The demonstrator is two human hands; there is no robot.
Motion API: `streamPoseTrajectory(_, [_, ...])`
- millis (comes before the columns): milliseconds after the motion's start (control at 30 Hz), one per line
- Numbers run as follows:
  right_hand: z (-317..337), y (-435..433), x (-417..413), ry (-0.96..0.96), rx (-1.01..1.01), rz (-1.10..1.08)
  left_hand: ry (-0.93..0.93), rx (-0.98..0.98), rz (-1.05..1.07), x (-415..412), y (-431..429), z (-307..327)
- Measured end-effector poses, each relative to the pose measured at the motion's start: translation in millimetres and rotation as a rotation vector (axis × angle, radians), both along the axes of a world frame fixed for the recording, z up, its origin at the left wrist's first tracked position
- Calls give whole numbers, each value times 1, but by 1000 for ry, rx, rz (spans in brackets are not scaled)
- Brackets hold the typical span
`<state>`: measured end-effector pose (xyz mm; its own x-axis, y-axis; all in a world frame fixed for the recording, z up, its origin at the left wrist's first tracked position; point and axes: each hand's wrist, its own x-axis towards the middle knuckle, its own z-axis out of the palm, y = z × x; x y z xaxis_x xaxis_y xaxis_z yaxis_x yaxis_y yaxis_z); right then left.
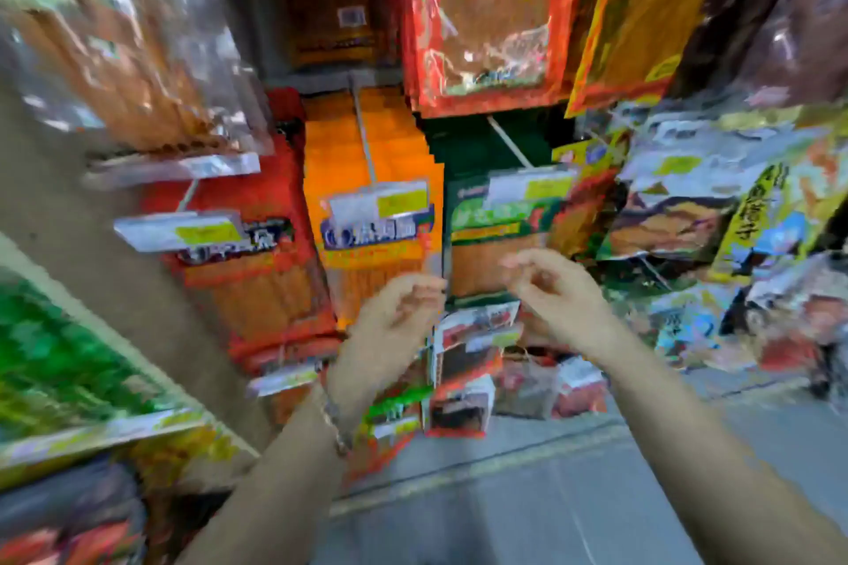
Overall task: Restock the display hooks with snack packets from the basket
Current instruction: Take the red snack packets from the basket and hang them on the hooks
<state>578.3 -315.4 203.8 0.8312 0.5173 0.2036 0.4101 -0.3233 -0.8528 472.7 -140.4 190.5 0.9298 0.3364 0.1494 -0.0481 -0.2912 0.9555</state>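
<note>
The view is blurred by motion. My left hand is raised before the lower edge of a row of orange snack packets hanging on a hook rod. Its fingers are loosely curled and nothing shows in them. My right hand hovers in front of a green-topped packet on the neighbouring hook, fingers apart and holding nothing. Red packets hang to the left of the orange ones. No basket is in view.
Large red and yellow packets hang overhead, and clear bags of sticks at upper left. Small boxed snacks hang below my hands. Mixed packets crowd the right. A green-stocked shelf edge juts out at left, with grey floor below.
</note>
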Motion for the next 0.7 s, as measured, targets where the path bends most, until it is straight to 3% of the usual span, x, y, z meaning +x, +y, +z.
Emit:
streamPoseTrajectory(100, [-74, -19, -53, 288, -113, 41, 364, -127, 64, -80, -12, -104])
streamPoseTrajectory(200, [-145, -40, -101, 596, -366, 68, 756, -317, 166, -182, -39, -186])
streamPoseTrajectory(267, [-186, -57, -132, 826, -539, 88, 899, -375, 235, -246, -67, -215])
streamPoseTrajectory(367, [-229, -86, -188, 1027, -818, 180, 1063, -332, 173, -320, -110, -234])
streamPoseTrajectory(500, [-257, -112, -269, 923, -1045, 395, 1140, -329, 307, -382, -134, -242])
streamPoseTrajectory(700, [-253, -83, -323, 715, -1124, 568, 1027, -596, 701, -437, -112, -241])
